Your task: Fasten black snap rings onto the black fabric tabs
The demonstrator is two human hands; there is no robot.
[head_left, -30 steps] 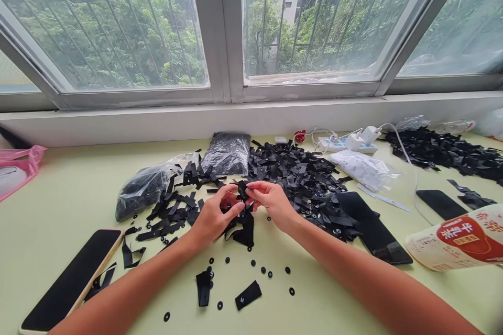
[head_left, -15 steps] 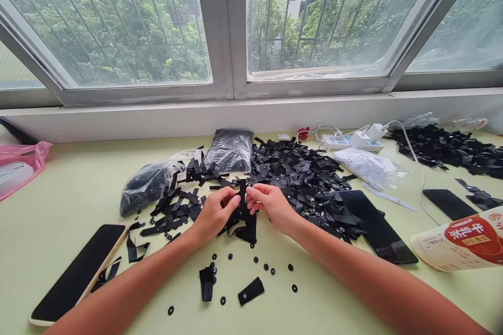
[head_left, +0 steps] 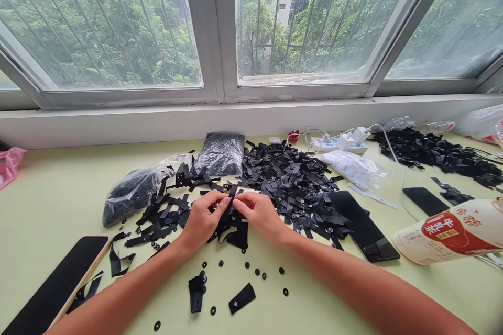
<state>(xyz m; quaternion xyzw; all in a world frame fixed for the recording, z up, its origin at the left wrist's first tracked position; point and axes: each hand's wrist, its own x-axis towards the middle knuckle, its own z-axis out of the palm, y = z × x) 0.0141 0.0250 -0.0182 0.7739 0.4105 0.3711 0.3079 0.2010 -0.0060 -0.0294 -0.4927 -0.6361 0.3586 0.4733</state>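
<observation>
Behind barred windows (head_left: 218, 31) stand trees; below the sill, the pale green counter (head_left: 334, 303) runs across the whole head view. Between its back edge and its near side, roughly midway along, a narrow black strip (head_left: 232, 191) rises between both hands, over a loose clump of similar pieces. The left hand (head_left: 201, 218) has thumb and forefinger pinched on it. The right hand (head_left: 261, 215) has its fingers bent in against the strip's other side; whether they grip it or a small disc I cannot tell.

The strip could slip or twist if the left pinch loosens, since so little of it is held. A dropped piece would probably get lost in the black heap (head_left: 288, 172) toward the back edge. Loose discs (head_left: 285, 292) on the near side might scatter if a forearm sweeps low, and the cup (head_left: 448, 233) by the right edge could be knocked by the right elbow swinging outward.
</observation>
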